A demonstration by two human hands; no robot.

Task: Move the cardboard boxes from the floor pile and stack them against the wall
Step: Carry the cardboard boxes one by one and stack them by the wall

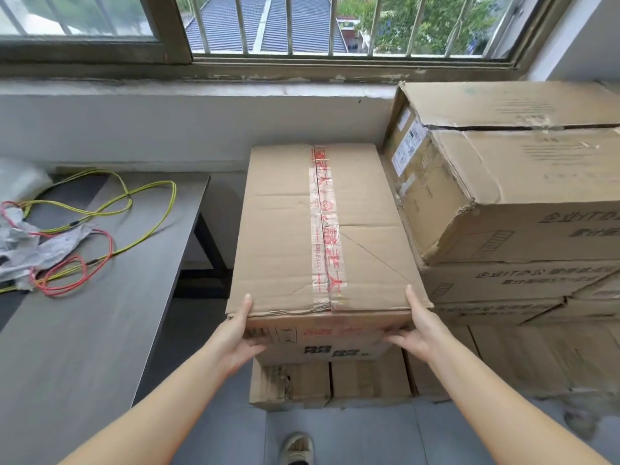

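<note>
Now we grip the taped box [322,229] at mid-frame, left hand [240,333] and right hand [414,330] curled round its near corners, setting it on the stack; next, we judge, push it flush to the wall [167,129].

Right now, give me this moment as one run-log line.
step: setting taped box on stack | left hand: holds near-left corner | right hand: holds near-right corner | neighbour: taller box stack

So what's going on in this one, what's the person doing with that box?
A person is handling a taped cardboard box with both hands. The left hand and right hand hold its near corners, thumbs on top. The box sits on a lower box under the window, its far end at the wall, beside a taller stack of boxes on the right. A grey table with loose cables stands to the left.
</note>
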